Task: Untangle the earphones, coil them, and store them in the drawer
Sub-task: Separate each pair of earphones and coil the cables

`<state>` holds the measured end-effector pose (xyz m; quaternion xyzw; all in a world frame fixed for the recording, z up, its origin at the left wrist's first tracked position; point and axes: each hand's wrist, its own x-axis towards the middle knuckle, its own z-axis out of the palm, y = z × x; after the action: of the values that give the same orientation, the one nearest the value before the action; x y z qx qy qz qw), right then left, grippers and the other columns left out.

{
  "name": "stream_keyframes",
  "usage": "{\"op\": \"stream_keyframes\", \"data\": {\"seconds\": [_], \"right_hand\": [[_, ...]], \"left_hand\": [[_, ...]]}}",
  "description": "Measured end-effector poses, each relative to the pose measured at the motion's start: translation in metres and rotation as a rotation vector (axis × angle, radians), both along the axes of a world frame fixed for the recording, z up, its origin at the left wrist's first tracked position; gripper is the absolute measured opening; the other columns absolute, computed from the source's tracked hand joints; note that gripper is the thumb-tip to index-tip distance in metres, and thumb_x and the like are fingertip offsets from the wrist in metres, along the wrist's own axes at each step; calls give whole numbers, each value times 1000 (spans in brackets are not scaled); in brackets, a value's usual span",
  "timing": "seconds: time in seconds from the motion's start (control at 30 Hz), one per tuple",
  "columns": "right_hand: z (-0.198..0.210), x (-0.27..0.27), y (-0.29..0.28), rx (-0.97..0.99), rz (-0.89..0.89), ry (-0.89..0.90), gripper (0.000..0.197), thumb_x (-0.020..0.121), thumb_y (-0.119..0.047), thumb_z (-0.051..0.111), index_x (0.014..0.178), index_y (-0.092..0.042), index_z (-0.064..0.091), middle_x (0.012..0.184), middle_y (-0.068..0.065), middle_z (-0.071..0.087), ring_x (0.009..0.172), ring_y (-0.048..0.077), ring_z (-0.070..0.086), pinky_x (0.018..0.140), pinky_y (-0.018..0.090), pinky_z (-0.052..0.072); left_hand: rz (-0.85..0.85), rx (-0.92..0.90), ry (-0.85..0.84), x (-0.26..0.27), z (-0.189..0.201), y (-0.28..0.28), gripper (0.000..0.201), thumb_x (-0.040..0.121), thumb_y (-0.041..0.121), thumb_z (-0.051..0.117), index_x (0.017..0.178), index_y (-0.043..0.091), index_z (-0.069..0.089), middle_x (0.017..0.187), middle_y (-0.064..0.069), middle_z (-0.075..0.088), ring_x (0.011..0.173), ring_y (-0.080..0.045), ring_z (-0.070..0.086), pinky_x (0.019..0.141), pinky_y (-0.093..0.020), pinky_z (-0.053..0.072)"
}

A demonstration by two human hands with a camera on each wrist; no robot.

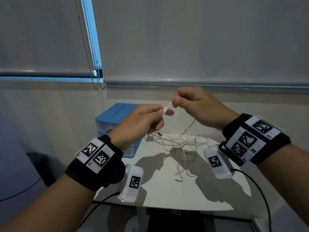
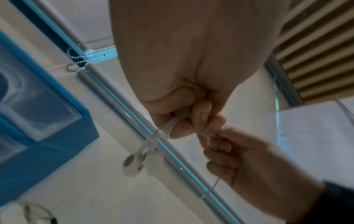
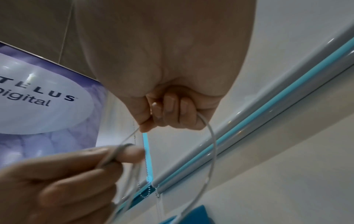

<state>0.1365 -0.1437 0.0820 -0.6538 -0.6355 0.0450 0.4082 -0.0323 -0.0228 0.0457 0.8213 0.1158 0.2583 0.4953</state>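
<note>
White earphones lie as a tangled cable (image 1: 182, 143) on the white table (image 1: 167, 193), with one strand rising to my raised hands. My left hand (image 1: 147, 118) holds several turns of cable (image 2: 168, 124) wound round its fingers. Two earbuds (image 2: 132, 164) dangle below it. My right hand (image 1: 189, 104) pinches the strand (image 3: 134, 133) just right of the left fingertips, and a loop (image 3: 211, 145) hangs from it. The blue drawer unit (image 1: 117, 114) stands on the table behind my left hand; I cannot tell whether its drawers are shut.
Roller blinds (image 1: 184, 39) with bead chains (image 1: 95, 71) hang behind the table. A printed purple board (image 3: 38, 106) stands at the left. Black cables (image 1: 260, 190) run from my wrist cameras over the table's front edge.
</note>
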Motion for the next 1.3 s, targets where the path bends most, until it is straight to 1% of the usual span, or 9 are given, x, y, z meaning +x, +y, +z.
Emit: {"op": "stream_keyframes", "data": {"seconds": [0.17,0.27,0.4,0.57,0.67,0.77,0.93,1.1,1.3], "right_hand": [[-20,16,5,-19,1,121,28,107,-26,49,82,-17,60,58,-19,44,53,2,35,56,21,31],[-40,12,6,-71,51,159,31,109,-26,45,83,-15,59,59,-19,43,54,5,35,55,21,32],[-55,-8,2,-164,151,126,31,109,-23,45,84,-10,59,60,-16,42,55,5,33,54,21,31],[-50,-33,-6,-242,251,-42,28,107,-18,50,83,-9,63,65,-13,48,60,3,40,62,18,34],[-34,-33,-8,-173,233,-46,26,105,-15,53,83,-11,66,62,-15,47,58,2,40,62,21,35],[-15,-19,-8,-45,160,-80,27,104,-21,54,80,-18,65,67,-9,58,64,7,52,66,31,44],[-7,15,-8,-25,6,-141,27,104,-31,55,81,-22,65,65,3,46,61,17,41,63,36,36],[-31,20,-8,-59,4,-96,28,104,-39,49,83,-28,64,77,22,51,71,35,48,66,45,43],[-59,12,-5,-72,-30,-17,25,106,-24,50,89,-22,69,57,-13,41,52,5,33,53,21,30]], "left_hand": [[-188,-246,-142,-7,11,0,39,109,13,34,116,-6,68,57,0,39,50,-11,30,55,-26,25],[-214,-360,-273,-9,19,2,38,109,13,34,129,-6,61,63,0,52,50,-9,43,57,-21,38],[-104,-425,-428,-3,20,7,32,110,13,40,133,0,58,89,-6,77,76,-11,73,74,-20,57],[64,-192,-350,2,8,7,24,110,10,41,128,15,54,118,-8,75,108,-15,74,94,-25,57],[113,37,-191,2,-2,6,23,110,11,41,115,4,62,100,2,78,94,-17,75,90,-40,56],[79,127,-80,-2,-7,3,29,111,18,41,100,18,68,74,-2,70,71,-20,59,73,-40,49],[-63,21,4,-7,-3,0,37,111,22,41,112,5,73,63,-1,45,60,-12,38,58,-16,36],[-115,-156,-86,-8,2,-1,37,110,18,39,102,-5,67,58,-1,44,53,-10,35,56,-25,28],[-163,-458,-246,-5,2,0,31,108,17,41,111,-1,67,70,-3,60,58,-12,54,64,-23,48]]}}
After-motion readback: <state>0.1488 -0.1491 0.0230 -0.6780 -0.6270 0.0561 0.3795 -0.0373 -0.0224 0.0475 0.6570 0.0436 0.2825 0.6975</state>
